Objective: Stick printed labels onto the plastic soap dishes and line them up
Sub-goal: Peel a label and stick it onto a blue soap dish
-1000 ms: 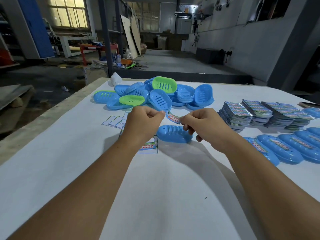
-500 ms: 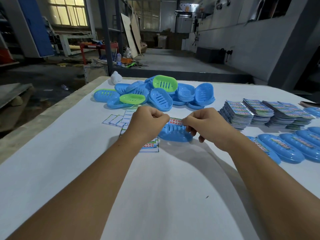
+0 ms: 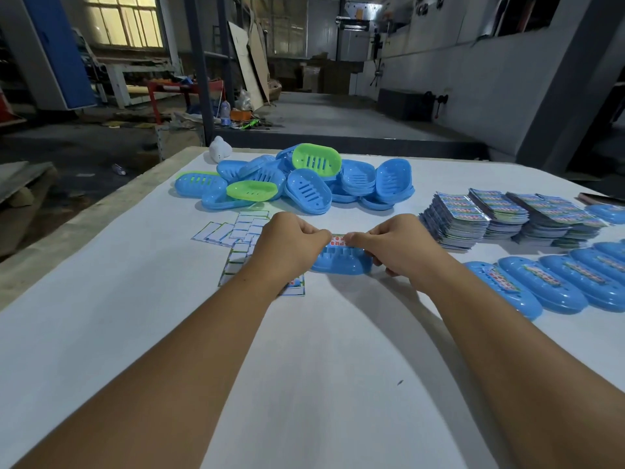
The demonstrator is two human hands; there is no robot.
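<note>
Head view: my left hand [image 3: 291, 243] and right hand [image 3: 389, 243] pinch a printed label strip [image 3: 338, 241] over the upturned blue plastic soap dish [image 3: 341, 262] mid-frame; labelled blue dishes row [image 3: 548, 286] at right, unlabelled blue-green dish pile [image 3: 304, 179] above remains.

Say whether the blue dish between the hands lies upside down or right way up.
Upside down: the blue dish shows its ribbed underside, domed upward.

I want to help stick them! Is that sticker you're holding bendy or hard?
Probably bendy: the label looks paper-thin, stretched between the left hand and right hand. Likely very light, and it may curl or cling once let go.
</note>
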